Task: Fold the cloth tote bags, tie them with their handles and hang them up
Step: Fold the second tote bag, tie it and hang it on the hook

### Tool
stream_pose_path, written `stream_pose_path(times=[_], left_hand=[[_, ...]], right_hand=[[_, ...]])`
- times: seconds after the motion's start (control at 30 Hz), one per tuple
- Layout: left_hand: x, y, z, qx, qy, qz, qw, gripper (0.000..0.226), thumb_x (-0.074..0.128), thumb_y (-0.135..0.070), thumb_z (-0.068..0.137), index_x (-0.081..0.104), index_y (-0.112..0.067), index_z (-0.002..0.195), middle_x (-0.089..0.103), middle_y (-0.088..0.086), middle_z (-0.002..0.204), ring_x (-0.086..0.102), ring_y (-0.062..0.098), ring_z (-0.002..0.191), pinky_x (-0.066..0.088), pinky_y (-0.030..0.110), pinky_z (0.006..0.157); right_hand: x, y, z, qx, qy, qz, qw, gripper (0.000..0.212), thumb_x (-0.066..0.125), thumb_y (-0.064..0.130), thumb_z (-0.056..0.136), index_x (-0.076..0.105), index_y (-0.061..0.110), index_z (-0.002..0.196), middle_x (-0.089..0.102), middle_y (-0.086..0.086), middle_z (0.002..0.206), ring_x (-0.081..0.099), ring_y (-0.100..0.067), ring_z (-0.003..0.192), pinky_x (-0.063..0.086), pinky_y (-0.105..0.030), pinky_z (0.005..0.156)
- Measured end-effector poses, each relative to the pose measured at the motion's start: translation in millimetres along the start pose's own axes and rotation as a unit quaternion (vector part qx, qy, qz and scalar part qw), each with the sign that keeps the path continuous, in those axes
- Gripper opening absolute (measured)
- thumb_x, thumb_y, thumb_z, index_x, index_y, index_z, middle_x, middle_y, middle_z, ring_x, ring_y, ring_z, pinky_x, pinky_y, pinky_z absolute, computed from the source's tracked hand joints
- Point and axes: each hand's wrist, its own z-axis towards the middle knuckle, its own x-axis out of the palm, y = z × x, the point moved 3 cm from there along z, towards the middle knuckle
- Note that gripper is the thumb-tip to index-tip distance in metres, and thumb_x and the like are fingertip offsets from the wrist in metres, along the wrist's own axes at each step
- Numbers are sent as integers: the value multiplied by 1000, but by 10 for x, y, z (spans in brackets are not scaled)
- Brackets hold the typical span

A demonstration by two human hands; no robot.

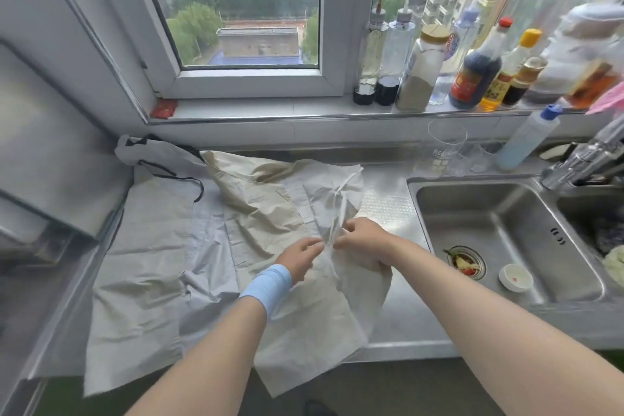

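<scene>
Tote bags [162,246] on counter [391,321], sink [506,213] right, bottles [472,78] on sill behind

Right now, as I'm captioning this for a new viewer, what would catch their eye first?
Both hands meet mid-counter, the left hand and right hand pinching the white handle of a pale tote bag that hangs over the front edge. Other bags lie crumpled to its left, and sauce bottles line the windowsill behind the sink.
</scene>
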Motion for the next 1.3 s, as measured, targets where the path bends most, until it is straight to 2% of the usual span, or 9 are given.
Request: stream_pose_path(times=[0.17,0.3,0.47,0.63,0.73,0.9,1.0,1.1,1.3], left_hand=[[-458,120,-289,-108,42,-266,957,83,54,-77,75,52,-17,133,56,10,123,65,34,93,57,51,72],[-650,433,-570,-172,17,-232,957,97,63,-75,70,33,-24,147,40,11,148,48,34,125,45,51,91],[-741,779,-756,-137,-76,-7,988,13,62,-13,84,69,-15,94,69,11,97,69,30,83,59,49,77],[-751,1039,-795,-179,-29,157,971,27,60,-16,82,63,-12,108,70,14,104,71,31,86,61,45,73],[-841,1060,-707,-201,29,295,934,24,68,-21,84,65,-5,102,72,13,108,72,26,92,59,36,82],[-1241,582,-455,-190,-7,322,927,23,55,-30,94,59,-10,85,70,2,77,61,16,49,49,21,56],[-1533,188,-161,-85,-88,276,953,14,55,-24,89,66,-16,88,73,2,90,68,21,68,45,17,50],[-1784,-89,88,-14,-172,254,952,15,56,-26,88,67,-25,99,70,-1,107,66,22,95,48,24,79],[-2218,-476,691,60,-258,312,913,31,47,-17,91,67,-35,107,63,-2,122,59,24,110,48,32,94]], right_hand=[[461,566,-208,-49,172,44,983,13,72,31,79,62,23,83,60,6,79,58,-16,75,44,-28,63],[877,599,-237,-9,296,29,955,15,54,30,94,68,29,93,71,14,105,65,-11,110,40,-36,84],[1074,373,-42,-36,67,-4,997,10,62,23,81,72,22,80,68,4,85,63,-16,81,46,-29,73],[1287,97,32,-58,71,-226,970,56,49,30,74,58,38,129,43,3,146,42,-24,136,36,-41,111],[1434,52,85,-45,122,-280,951,59,52,30,78,52,42,136,35,0,150,33,-21,142,31,-40,114],[1271,333,310,-60,79,-356,929,40,46,29,91,60,36,128,57,4,137,50,-22,128,34,-36,106],[1007,578,616,-80,23,-303,949,39,44,25,90,64,34,123,62,4,132,55,-22,123,44,-33,100],[756,850,943,-115,-38,-253,960,37,45,20,91,69,30,117,67,8,124,59,-18,118,49,-31,95],[565,1348,1739,-169,-112,-233,951,25,52,21,92,72,32,103,71,9,112,63,-20,107,51,-31,84]])
